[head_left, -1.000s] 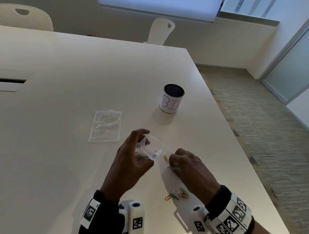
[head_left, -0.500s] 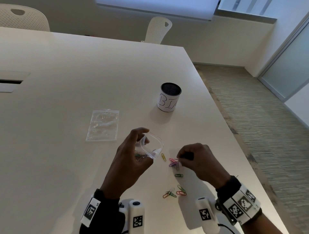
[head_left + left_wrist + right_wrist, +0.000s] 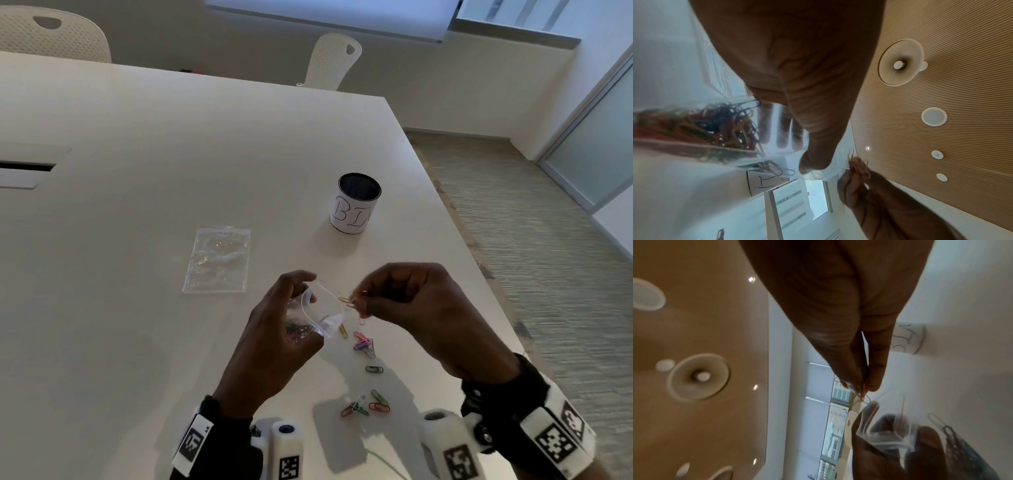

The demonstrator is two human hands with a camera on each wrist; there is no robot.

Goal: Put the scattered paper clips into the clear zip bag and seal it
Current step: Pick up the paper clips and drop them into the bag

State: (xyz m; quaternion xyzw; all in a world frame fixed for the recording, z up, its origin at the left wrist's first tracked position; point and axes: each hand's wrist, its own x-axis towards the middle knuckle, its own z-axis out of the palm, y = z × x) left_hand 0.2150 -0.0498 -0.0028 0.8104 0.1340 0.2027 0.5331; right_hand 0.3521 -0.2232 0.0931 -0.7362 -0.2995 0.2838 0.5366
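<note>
While held up: left hand (image 3: 274, 335) grips clear zip bag (image 3: 317, 313) above counter (image 3: 137, 171), mouth open.
Right fingers (image 3: 364, 301): pinch several paper clips (image 3: 347, 300) beside mouth.
Handling: probably light, slippery wire; pinch firmly.

bag in hand: the left hand (image 3: 274, 339) holds the zip bag (image 3: 317, 313) above the table (image 3: 137, 171), mouth toward the right hand (image 3: 411, 308)
clips going in: pinched clips (image 3: 354, 301) right at the bag's mouth
loose clips (image 3: 364, 346): on the table under and nearer than the hands
spare bag (image 3: 217, 260): flat, left of the hands
cup (image 3: 356, 204): behind the hands
</note>
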